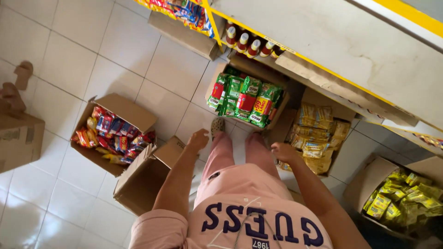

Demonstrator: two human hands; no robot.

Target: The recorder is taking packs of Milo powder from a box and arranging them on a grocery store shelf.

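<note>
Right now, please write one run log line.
left hand: empty, above brown box | right hand: empty, near yellow packets

This is a small grocery shop or its stock area. Open brown cardboard cartons (121, 133) of bright snack packets, green drink-powder sachets (244, 97) and yellow sachets (316, 136) stand on the white tiled floor (69, 55). On the far side, red-capped sauce bottles (251, 46) line a yellow-edged white shelf (332, 50).

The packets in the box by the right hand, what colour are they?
Yellow packets, seen in the head view.
</note>
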